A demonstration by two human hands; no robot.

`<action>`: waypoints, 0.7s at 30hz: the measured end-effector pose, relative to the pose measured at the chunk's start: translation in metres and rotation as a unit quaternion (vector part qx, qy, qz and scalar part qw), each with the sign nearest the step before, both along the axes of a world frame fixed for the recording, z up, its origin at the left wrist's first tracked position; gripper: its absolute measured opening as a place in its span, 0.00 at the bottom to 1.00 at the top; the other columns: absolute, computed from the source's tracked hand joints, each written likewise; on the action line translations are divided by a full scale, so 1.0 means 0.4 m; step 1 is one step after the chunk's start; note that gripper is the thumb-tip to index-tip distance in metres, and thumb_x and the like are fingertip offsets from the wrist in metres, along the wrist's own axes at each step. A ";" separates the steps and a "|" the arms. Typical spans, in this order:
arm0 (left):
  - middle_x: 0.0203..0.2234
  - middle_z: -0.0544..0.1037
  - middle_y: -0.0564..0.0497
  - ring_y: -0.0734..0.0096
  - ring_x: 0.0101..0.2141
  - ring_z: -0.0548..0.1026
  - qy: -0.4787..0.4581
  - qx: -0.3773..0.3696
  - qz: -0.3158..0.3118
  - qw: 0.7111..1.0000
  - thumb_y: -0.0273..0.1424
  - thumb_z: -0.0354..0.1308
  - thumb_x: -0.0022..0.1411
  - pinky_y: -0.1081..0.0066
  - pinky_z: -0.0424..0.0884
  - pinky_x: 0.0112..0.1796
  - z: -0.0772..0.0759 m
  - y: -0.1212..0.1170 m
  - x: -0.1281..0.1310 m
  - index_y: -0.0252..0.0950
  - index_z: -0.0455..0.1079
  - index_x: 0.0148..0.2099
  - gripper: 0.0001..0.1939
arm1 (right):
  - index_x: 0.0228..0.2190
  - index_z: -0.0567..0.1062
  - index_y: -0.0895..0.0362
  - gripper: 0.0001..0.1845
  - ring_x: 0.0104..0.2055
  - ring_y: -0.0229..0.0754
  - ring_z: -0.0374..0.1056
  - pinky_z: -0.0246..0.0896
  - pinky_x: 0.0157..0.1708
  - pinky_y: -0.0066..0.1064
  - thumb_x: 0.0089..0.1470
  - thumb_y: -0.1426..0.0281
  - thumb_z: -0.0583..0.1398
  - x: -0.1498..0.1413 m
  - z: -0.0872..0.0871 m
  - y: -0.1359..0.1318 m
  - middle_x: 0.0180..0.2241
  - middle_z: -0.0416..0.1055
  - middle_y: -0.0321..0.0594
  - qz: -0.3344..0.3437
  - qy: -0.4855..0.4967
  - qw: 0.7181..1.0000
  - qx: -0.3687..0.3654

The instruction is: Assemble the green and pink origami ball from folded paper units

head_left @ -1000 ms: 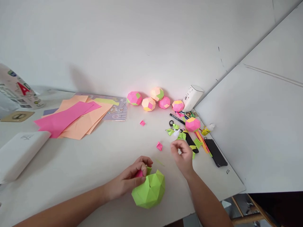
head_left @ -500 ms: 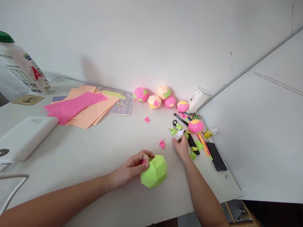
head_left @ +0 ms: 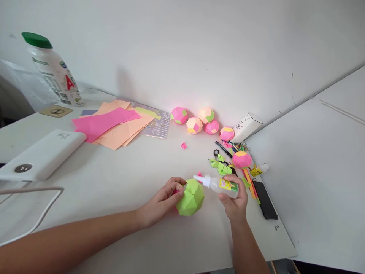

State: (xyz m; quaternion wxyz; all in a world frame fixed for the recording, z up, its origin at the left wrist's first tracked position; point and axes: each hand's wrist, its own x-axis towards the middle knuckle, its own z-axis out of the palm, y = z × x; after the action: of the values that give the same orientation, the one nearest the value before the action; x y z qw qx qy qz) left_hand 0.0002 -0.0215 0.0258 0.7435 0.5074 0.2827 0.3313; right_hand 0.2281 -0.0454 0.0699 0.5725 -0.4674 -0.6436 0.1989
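Near the table's front edge, my left hand [head_left: 167, 198] is closed on a green faceted paper ball [head_left: 190, 199], its fingertips pinching the upper left side. A bit of pink shows under those fingers. My right hand [head_left: 235, 196] grips a clear glue bottle [head_left: 224, 185] with a yellow-green label. The bottle lies almost level, and its white nozzle points left, just above the ball's upper right side. A small folded pink paper piece [head_left: 200, 175] sits partly hidden behind the nozzle. Several folded green paper pieces [head_left: 221, 166] lie beyond the bottle.
Several finished paper balls [head_left: 179, 115] line the wall; another ball [head_left: 242, 160] is at the right. A second glue bottle [head_left: 259, 169], a phone [head_left: 265, 199] and a pen [head_left: 224, 149] lie rightward. Coloured sheets [head_left: 111, 123], a power bank [head_left: 45, 154] and a drink bottle [head_left: 57, 72] stand left.
My right hand has picked up the glue bottle from among the green pieces and brought it back beside the ball. My left hand keeps its hold on the ball. The view has shifted slightly.
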 end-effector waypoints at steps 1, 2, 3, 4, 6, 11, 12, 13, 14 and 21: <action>0.47 0.57 0.50 0.70 0.37 0.64 0.003 -0.004 -0.003 1.000 0.42 0.48 0.64 0.70 0.68 0.36 0.001 0.000 0.000 0.38 0.61 0.32 0.14 | 0.39 0.71 0.52 0.17 0.36 0.42 0.62 0.60 0.33 0.32 0.46 0.62 0.66 -0.005 0.004 -0.007 0.35 0.64 0.39 0.023 0.023 0.999 -0.006; 0.48 0.57 0.51 0.70 0.37 0.64 0.009 -0.007 -0.007 1.000 0.42 0.48 0.65 0.70 0.68 0.36 0.003 -0.001 0.000 0.38 0.61 0.32 0.14 | 0.38 0.70 0.52 0.16 0.34 0.41 0.60 0.58 0.31 0.30 0.47 0.62 0.66 -0.009 0.006 -0.012 0.34 0.63 0.38 0.042 0.044 0.998 -0.013; 0.48 0.57 0.51 0.70 0.37 0.64 0.017 -0.010 -0.012 1.000 0.42 0.48 0.65 0.69 0.68 0.37 0.004 -0.001 0.000 0.38 0.61 0.32 0.14 | 0.38 0.70 0.52 0.15 0.32 0.40 0.59 0.57 0.29 0.30 0.49 0.62 0.65 -0.014 0.006 -0.015 0.32 0.63 0.37 0.057 0.065 0.996 -0.020; 0.48 0.57 0.51 0.70 0.37 0.65 0.026 -0.011 -0.016 0.999 0.42 0.48 0.64 0.69 0.68 0.37 0.006 -0.002 0.000 0.38 0.61 0.32 0.14 | 0.37 0.69 0.52 0.13 0.31 0.40 0.58 0.56 0.28 0.29 0.50 0.63 0.64 -0.018 0.005 -0.016 0.30 0.62 0.36 0.070 0.084 0.994 -0.029; 0.47 0.58 0.50 0.69 0.39 0.65 0.043 -0.008 -0.020 0.999 0.42 0.48 0.64 0.68 0.67 0.39 0.009 -0.004 0.001 0.38 0.61 0.31 0.14 | 0.37 0.68 0.51 0.12 0.30 0.39 0.57 0.56 0.27 0.29 0.51 0.64 0.63 -0.028 0.002 -0.016 0.28 0.60 0.35 0.091 0.114 0.988 -0.043; 0.44 0.60 0.50 0.67 0.41 0.64 0.073 0.020 -0.023 0.997 0.43 0.48 0.63 0.67 0.65 0.42 0.020 -0.010 0.005 0.37 0.60 0.29 0.16 | 0.36 0.67 0.51 0.11 0.28 0.38 0.57 0.55 0.25 0.27 0.51 0.66 0.63 -0.047 -0.003 -0.019 0.27 0.60 0.34 0.109 0.135 0.983 -0.059; 0.43 0.60 0.50 0.67 0.40 0.64 0.074 0.022 -0.027 0.997 0.43 0.47 0.63 0.67 0.65 0.41 0.021 -0.010 0.006 0.37 0.60 0.29 0.16 | 0.35 0.67 0.51 0.11 0.28 0.37 0.58 0.56 0.24 0.27 0.51 0.66 0.63 -0.049 -0.004 -0.020 0.27 0.61 0.34 0.104 0.136 0.983 -0.059; 0.42 0.61 0.50 0.67 0.39 0.64 0.074 0.025 -0.030 0.996 0.43 0.47 0.63 0.67 0.65 0.41 0.023 -0.011 0.006 0.38 0.60 0.29 0.16 | 0.35 0.67 0.51 0.10 0.27 0.37 0.58 0.56 0.24 0.27 0.51 0.67 0.63 -0.050 -0.005 -0.021 0.27 0.61 0.34 0.098 0.136 0.984 -0.059; 0.41 0.61 0.50 0.67 0.39 0.63 0.075 0.027 -0.033 0.996 0.43 0.47 0.63 0.68 0.65 0.41 0.024 -0.011 0.007 0.38 0.60 0.29 0.16 | 0.35 0.67 0.51 0.10 0.27 0.37 0.58 0.56 0.24 0.27 0.51 0.67 0.63 -0.051 -0.006 -0.022 0.27 0.61 0.34 0.092 0.135 0.985 -0.060; 0.34 0.64 0.52 0.69 0.34 0.63 0.063 0.006 -0.032 0.997 0.40 0.51 0.61 0.69 0.64 0.37 0.014 -0.015 0.005 0.37 0.60 0.29 0.13 | 0.34 0.68 0.51 0.12 0.25 0.37 0.61 0.58 0.25 0.29 0.50 0.65 0.65 -0.050 -0.010 -0.029 0.27 0.63 0.33 0.063 0.123 0.988 -0.066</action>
State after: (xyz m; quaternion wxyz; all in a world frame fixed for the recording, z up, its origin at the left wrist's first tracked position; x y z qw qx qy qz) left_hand 0.0023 -0.0274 0.0313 0.7310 0.5407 0.3109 0.2767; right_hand 0.2081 -0.0569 0.0661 0.6015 -0.4350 -0.5816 0.3327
